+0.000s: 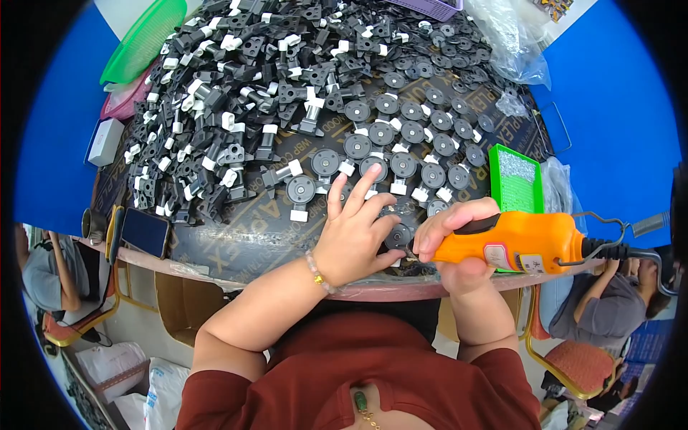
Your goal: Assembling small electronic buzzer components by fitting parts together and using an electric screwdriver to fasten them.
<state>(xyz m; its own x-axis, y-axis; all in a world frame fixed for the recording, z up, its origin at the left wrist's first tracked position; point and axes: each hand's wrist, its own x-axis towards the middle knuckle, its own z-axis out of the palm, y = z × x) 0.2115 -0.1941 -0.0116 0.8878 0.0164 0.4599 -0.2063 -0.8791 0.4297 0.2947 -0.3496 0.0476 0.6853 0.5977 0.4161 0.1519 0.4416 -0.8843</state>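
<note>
The handheld power screwdriver (527, 240) is bright orange with a black trigger (478, 225) and a pink-edged white sticker (496, 256). The round discs (326, 162) are dark grey, and the heaped moulded parts (251, 46) are black with white ends. Tan lettering patterns the blackish tabletop (215, 244), whose edge (193, 270) is dusty pink. Silvery bits (519, 166) fill part of a vivid green tray (494, 179). The baskets are green (147, 43), pink (118, 107) and purple (430, 8); the shirt (358, 337) is plain rust-red, the beaded bracelet (317, 271) pale with gold, the pendant (360, 400) deep green.
</note>
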